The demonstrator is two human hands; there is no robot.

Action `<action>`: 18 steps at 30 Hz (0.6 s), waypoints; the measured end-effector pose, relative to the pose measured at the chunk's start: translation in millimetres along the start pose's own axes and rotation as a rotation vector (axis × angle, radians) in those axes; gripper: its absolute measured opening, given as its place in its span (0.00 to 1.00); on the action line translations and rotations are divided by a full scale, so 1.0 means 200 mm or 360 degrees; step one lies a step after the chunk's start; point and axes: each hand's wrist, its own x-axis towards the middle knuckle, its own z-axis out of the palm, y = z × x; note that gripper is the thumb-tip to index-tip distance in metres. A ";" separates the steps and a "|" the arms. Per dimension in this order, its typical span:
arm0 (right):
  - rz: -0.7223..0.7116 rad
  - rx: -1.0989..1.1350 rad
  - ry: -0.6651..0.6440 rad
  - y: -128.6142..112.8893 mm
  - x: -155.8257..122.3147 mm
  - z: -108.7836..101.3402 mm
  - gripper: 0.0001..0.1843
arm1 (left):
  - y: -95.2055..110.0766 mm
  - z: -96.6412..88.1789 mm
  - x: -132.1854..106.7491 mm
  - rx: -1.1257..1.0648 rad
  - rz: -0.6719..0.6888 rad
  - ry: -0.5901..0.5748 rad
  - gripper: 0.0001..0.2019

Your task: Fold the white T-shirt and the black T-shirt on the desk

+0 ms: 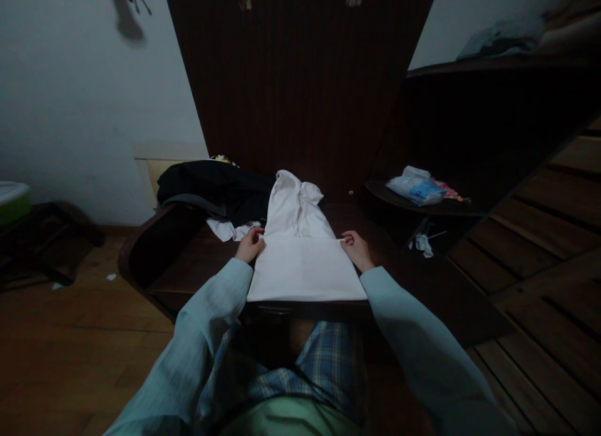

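The white garment (305, 264) lies on the dark wooden table (176, 276), its near part flat, its far part bunched; the left hand (250, 245) pinches the left end of the flat panel's far edge, the right hand (359, 251) its right end; it looks light, soft and limp, likely to crease rather than slip; those two corners seem the best holds; the black garment (220, 184) sits far left.

The light is dim — pale wall (89, 111), wooden floor (94, 351), dark panel (300, 92).
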 end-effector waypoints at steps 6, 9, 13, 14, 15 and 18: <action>0.0054 -0.0271 -0.0049 0.01 -0.03 -0.03 0.07 | -0.01 0.00 -0.01 -0.0079 -0.0157 0.0015 0.21; 0.0055 -0.0228 -0.0110 0.00 -0.06 -0.04 0.07 | -0.01 0.00 -0.03 -0.0070 -0.0184 -0.0020 0.23; 0.0024 -0.0079 -0.0112 -0.02 -0.10 -0.06 0.13 | 0.02 -0.02 -0.07 0.0073 -0.0148 -0.0001 0.25; 0.0004 -0.0036 -0.0122 -0.02 -0.11 -0.06 0.14 | 0.03 -0.02 -0.08 0.0118 -0.0138 -0.0009 0.25; -0.0017 0.0011 -0.0144 -0.02 -0.12 -0.06 0.16 | 0.04 -0.02 -0.08 0.0150 -0.0124 -0.0037 0.25; -0.0075 0.0146 -0.0217 -0.03 -0.12 -0.05 0.17 | 0.05 -0.02 -0.10 0.0141 -0.0048 -0.0184 0.25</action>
